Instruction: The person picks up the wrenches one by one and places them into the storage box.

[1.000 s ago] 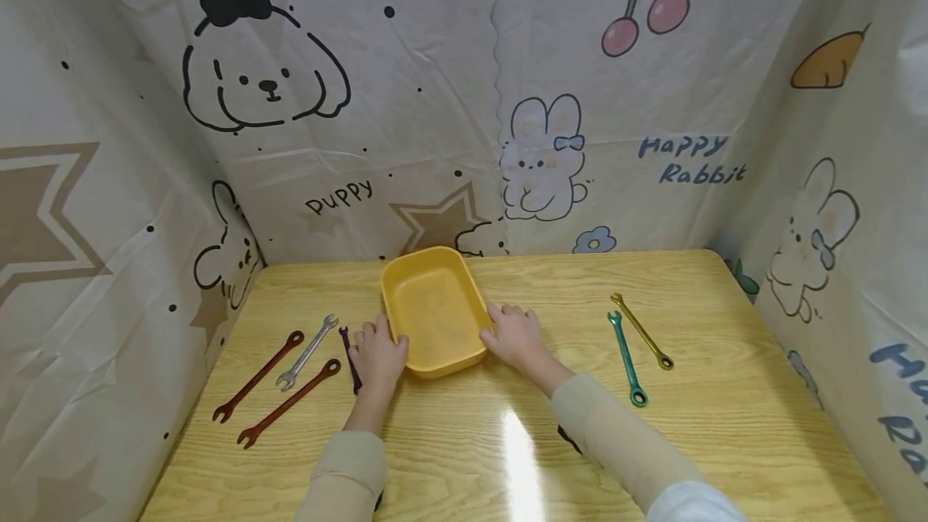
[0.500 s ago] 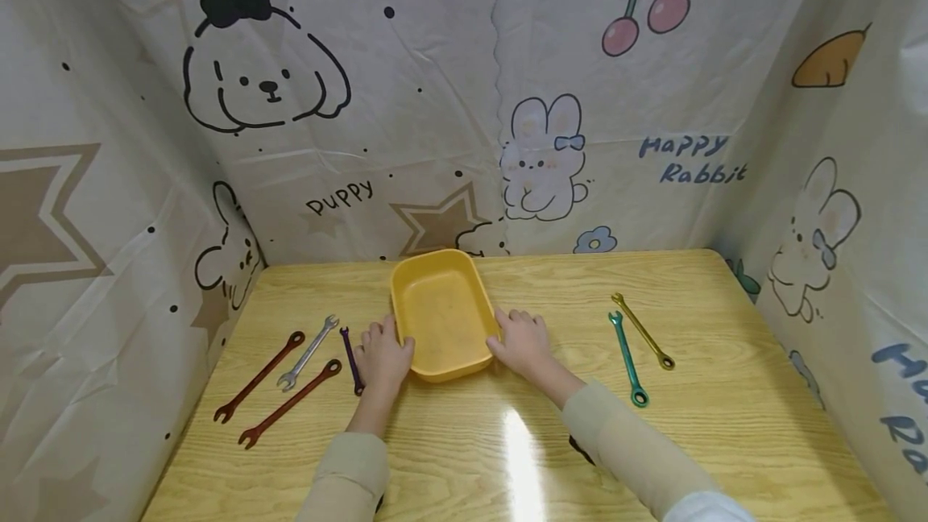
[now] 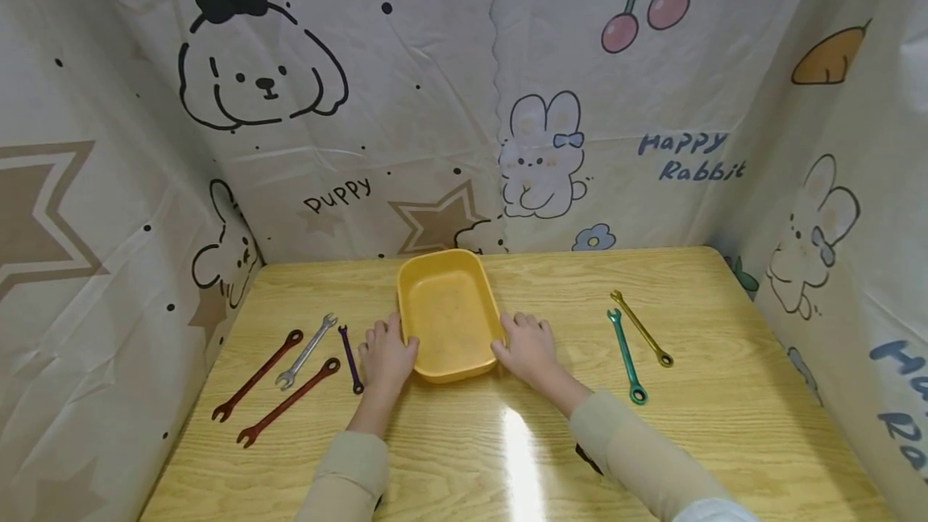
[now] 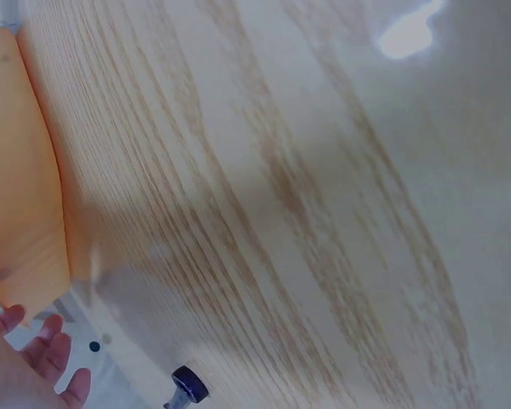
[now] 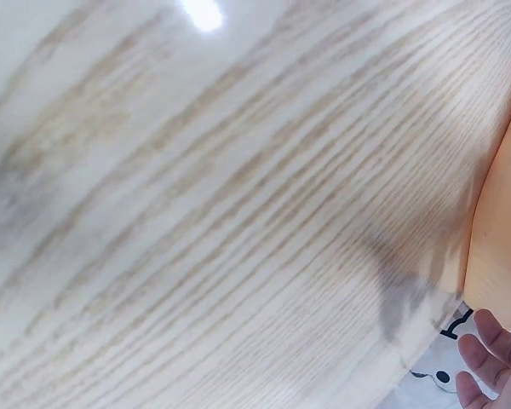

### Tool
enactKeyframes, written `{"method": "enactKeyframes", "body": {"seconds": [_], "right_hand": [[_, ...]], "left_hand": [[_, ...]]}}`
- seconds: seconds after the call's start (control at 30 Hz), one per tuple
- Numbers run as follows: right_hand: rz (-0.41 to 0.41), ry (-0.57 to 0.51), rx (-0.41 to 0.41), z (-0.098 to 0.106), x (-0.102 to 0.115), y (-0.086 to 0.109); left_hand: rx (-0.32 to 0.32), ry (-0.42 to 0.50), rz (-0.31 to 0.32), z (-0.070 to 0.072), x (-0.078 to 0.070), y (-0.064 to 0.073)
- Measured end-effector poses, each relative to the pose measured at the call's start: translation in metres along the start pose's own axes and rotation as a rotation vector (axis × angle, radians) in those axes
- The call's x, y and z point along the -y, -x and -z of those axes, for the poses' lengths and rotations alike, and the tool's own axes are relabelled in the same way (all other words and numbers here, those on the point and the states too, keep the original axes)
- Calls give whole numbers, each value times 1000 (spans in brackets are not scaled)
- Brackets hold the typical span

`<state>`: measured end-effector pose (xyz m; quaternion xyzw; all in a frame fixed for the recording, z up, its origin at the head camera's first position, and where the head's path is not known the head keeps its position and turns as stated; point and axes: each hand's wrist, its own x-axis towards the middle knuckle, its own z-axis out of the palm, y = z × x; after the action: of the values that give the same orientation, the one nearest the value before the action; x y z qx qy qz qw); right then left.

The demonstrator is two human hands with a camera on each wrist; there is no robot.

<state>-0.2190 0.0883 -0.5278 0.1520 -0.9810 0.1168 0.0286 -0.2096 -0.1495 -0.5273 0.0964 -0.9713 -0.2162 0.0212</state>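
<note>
A yellow plastic tray (image 3: 449, 312), with nothing in it, stands near the back of the table. At its left side my left hand (image 3: 387, 357) grips the wall, thumb over the rim. Opposite, my right hand (image 3: 532, 349) holds the right wall, also with its thumb at the rim. The tray's underside edge shows orange in the left wrist view (image 4: 21, 170), where the outer fingers (image 4: 58, 354) spread away from it. In the right wrist view the other fingers (image 5: 485, 358) likewise stand off the wall. Just left of my left hand lies a small purple wrench (image 3: 351, 359).
On the left lie a silver wrench (image 3: 306, 353) and two red wrenches, one outer (image 3: 257, 377) and one nearer (image 3: 288, 403). A teal wrench (image 3: 627, 357) and a gold wrench (image 3: 642, 329) lie to the right. A printed cloth (image 3: 435, 103) walls the table in.
The tray has slid to the right and turned slightly straighter, with both hands moving along on it. The purple wrench is now in full view. The wrenches keep their places.
</note>
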Motion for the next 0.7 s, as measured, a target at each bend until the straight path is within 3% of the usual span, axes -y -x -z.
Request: {"method": "enactKeyframes", "body": {"seconds": [0.53,0.7], "right_hand": [[4,-4,-61,2,-4,16],[-12,-1,-46,2,-5,21]], "left_hand": [[85,-63,-30,1,-9,3],[92,-79,-58,0,-12,5]]}}
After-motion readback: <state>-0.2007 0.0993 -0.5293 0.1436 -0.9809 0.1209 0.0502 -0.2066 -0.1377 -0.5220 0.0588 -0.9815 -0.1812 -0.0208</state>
